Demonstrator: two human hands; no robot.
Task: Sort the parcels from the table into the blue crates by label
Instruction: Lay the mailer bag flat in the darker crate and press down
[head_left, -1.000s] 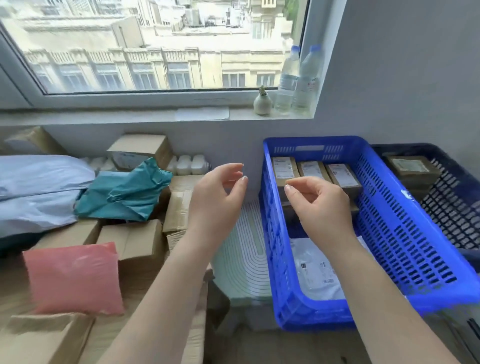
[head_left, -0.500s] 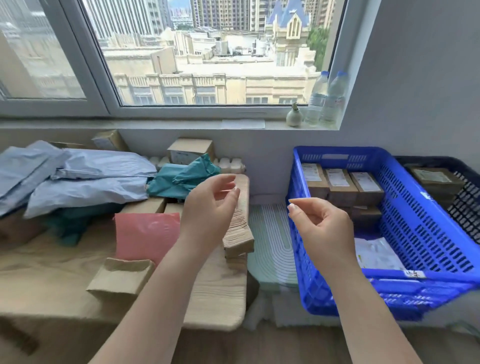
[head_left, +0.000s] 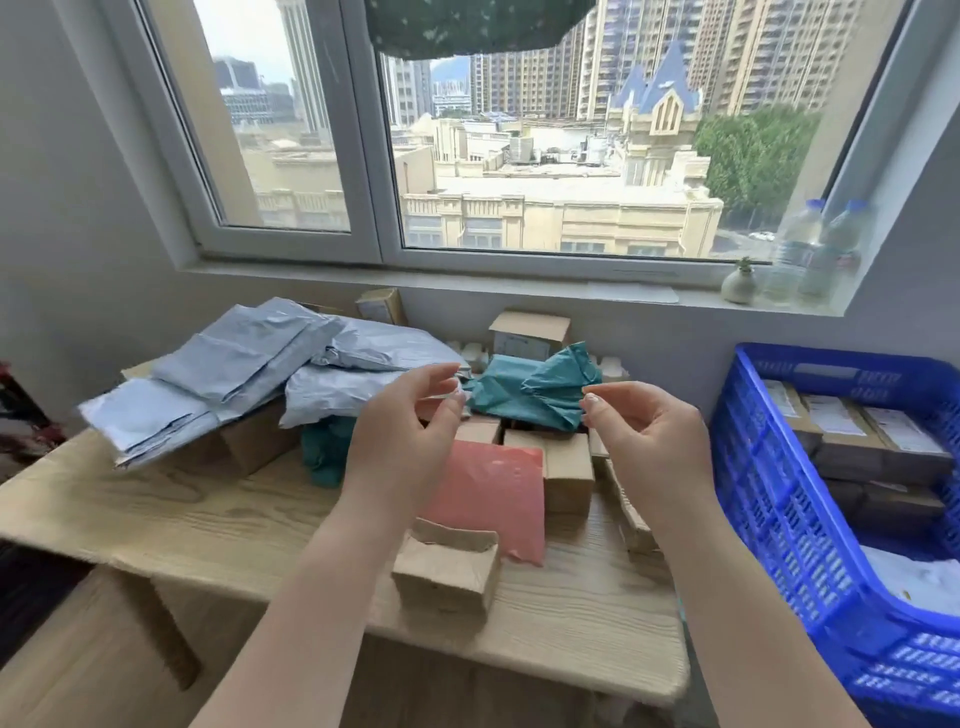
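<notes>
Parcels lie on a light wooden table (head_left: 171, 525): grey mailer bags (head_left: 244, 364) at the back left, a teal bag (head_left: 530, 389), a pink bag (head_left: 493, 493) and several brown cardboard boxes, one small box (head_left: 447, 571) near the front edge. My left hand (head_left: 400, 431) and my right hand (head_left: 649, 431) hover above the parcels, fingers loosely curled, holding nothing. A blue crate (head_left: 769, 499) stands at the right with labelled boxes (head_left: 852, 431) and a white bag (head_left: 919, 577) inside.
The window sill behind the table carries two water bottles (head_left: 815, 254) and a small vase (head_left: 740, 283). A grey wall closes the right side behind the crate. Dark items (head_left: 21, 410) sit at the far left edge.
The view has swung left and up, from the blue crate to the table. Both hands moved left with it, from over the crate to above the parcels, still holding nothing.
</notes>
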